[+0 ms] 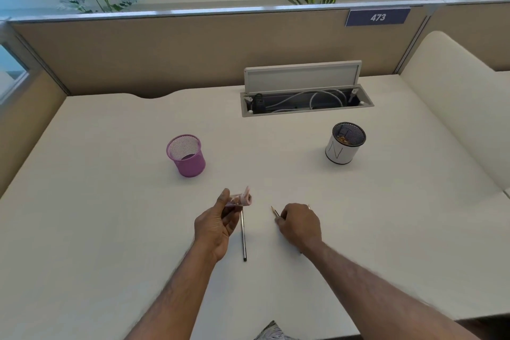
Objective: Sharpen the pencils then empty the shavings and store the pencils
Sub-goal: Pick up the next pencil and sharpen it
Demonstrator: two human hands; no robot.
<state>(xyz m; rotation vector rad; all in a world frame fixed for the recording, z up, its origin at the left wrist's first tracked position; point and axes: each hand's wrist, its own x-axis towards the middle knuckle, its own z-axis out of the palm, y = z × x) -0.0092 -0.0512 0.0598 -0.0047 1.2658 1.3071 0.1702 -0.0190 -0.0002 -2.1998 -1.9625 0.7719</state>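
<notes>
The person's left hand point(218, 225) is pinching a pink sharpener point(240, 199) between thumb and fingers over the white desk point(110, 229), while the right hand point(299, 225) is curling round a pencil point(275, 211) whose sharpened tip is sticking out toward the sharpener. A second pencil point(243, 240) is lying flat on the desk between the two hands, its far end just beside the left fingers. A purple mesh cup point(190, 163) is standing upright beyond the left hand, and a white cup point(340, 153) holding brownish shavings point(345, 141) is standing well apart to the right
</notes>
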